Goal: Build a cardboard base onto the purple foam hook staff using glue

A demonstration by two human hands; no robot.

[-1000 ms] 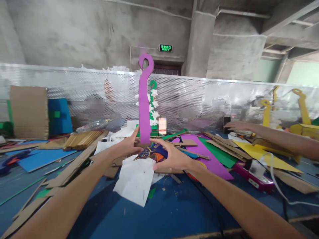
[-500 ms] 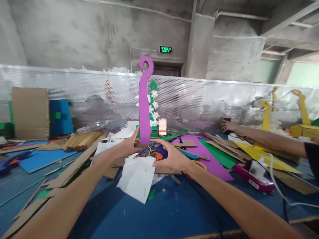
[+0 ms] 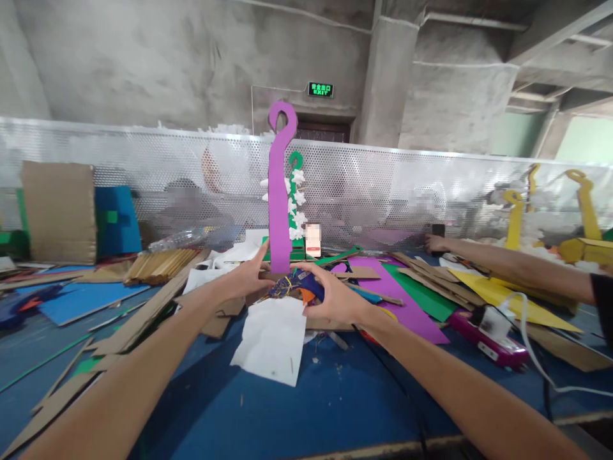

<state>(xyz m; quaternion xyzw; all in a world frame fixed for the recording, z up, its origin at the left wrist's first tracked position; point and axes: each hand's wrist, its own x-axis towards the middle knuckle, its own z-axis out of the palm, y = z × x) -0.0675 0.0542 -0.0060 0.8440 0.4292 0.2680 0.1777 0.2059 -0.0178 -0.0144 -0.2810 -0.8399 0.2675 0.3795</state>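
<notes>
So, the purple hook point(image 3: 278, 198) stands upright straight ahead, the left hand point(image 3: 249, 278) and right hand point(image 3: 336, 295) apart on either side of its foot, probably to steady it, though I can't tell if either's gripping. It's tall, flat and plain, curled at the top. Nearer, a glue gun point(image 3: 301, 280) sits by white paper point(image 3: 272, 338); behind, there's a flowery green hook point(image 3: 297, 198).

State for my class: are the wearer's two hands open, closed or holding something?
Left hand: at the foot of the purple hook; grip cannot be told.
Right hand: thumb and fingers parted beside the dark blue tool; grip cannot be told.
</notes>
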